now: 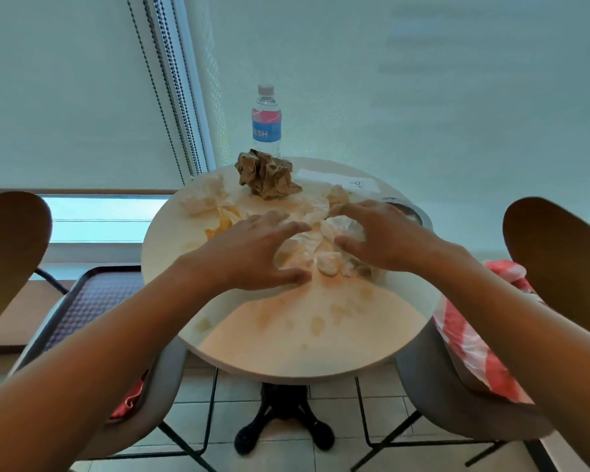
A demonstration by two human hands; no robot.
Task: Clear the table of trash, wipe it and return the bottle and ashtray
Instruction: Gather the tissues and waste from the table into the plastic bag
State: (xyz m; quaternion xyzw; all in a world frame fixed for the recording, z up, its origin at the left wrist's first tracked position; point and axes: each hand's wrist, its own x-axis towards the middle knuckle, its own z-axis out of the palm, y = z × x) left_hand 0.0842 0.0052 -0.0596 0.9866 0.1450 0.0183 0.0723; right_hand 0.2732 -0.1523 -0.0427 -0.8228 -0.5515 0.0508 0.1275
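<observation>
Left hand (252, 250): over the middle of the surface (321, 352), fingers spread and straight, tips on or just above the white tissues (307, 243); the grip is apart and holds nothing.
Right hand (378, 236): opposite the left, fingers bent round a white wad (346, 228); whether it is truly clamped or only cupped I cannot tell.
Why so placed: the two hands bracket the pile from both sides, likely to rake the scraps together and lift them in one go.
Trash: a brown paper ball (268, 175) sits toward the far edge; more tissues lie left of it, with a yellow scrap (218, 226) near the left fingers. Small bits are scattered on the near half.
Bottle (266, 120): upright at the far edge, behind the brown ball, capped, well apart from both hands.
Ashtray (409, 212): a metal bowl just beyond the right hand, mostly hidden; its contents cannot be seen.
Tray (92, 301): dark, on the seat to the left; the part in view shows nothing in it, perhaps meant for the trash.
Cloth (474, 335): red and white, draped on the right chair, probably for the wiping.
Progress: early; clearing is in hand, wiping not yet done.
</observation>
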